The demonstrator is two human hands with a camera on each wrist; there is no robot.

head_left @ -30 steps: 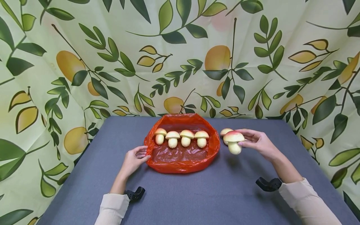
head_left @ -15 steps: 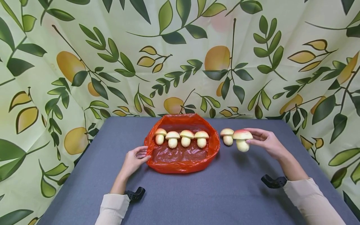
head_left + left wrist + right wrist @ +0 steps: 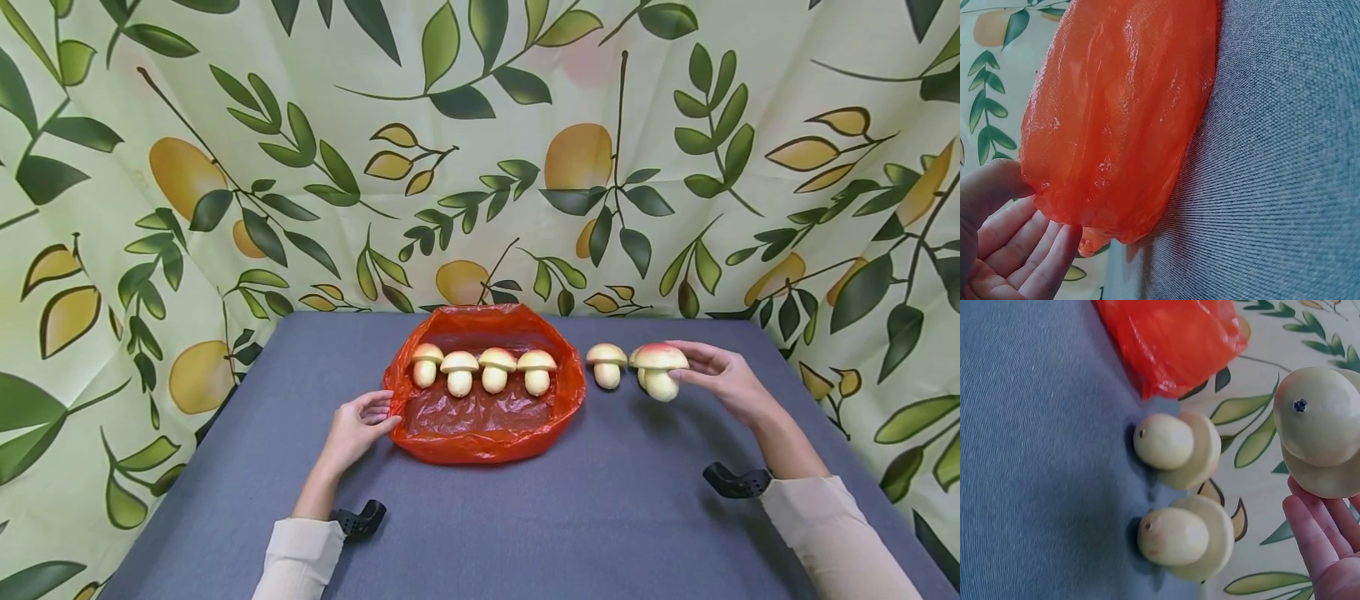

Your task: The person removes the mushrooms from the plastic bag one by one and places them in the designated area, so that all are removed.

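Note:
A red plastic bag [image 3: 480, 447] lies with its mouth spread wide, several toy mushrooms [image 3: 495, 371] in a row inside. My left hand [image 3: 360, 429] pinches the bag's left rim between thumb and fingers; the left wrist view shows the thin red plastic [image 3: 1110, 125] at the fingertips. To the right of the bag, my right hand [image 3: 716, 375] holds a mushroom [image 3: 662, 371] by its cap, raised above the table with the stem down. Two more mushrooms, a nearer one [image 3: 1166, 442] to the bag and another [image 3: 1175, 537] beside it, rest on the table; the held one partly covers the latter in the head view.
Grey-blue cloth covers the table [image 3: 525, 533]. Behind it hangs a curtain [image 3: 480, 167] printed with leaves and fruit. Black wrist devices sit on the left wrist [image 3: 362, 518] and the right wrist [image 3: 738, 482].
My right hand has moved to the right with its mushroom, uncovering the table mushroom nearest the bag. The left hand and the bag stay where they were.

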